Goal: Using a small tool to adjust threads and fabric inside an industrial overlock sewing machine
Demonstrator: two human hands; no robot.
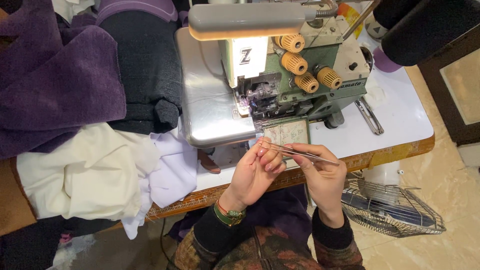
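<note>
My right hand (320,172) pinches a pair of thin metal tweezers (300,152) that points left toward my left hand (255,172). The left fingertips are closed together at the tweezer tip, seemingly on a fine thread too thin to make out. Both hands hover just in front of a green and cream overlock sewing machine (280,75) with several yellow tension knobs (294,63). A green wristwatch and red band (229,215) sit on my left wrist.
Purple fabric (55,80), black fabric (145,65) and cream cloth (85,175) pile up on the left of the white table (400,115). A lit lamp (245,21) hangs over the machine. A second pair of tweezers (369,116) lies right of it. A wire fan (390,207) stands on the floor.
</note>
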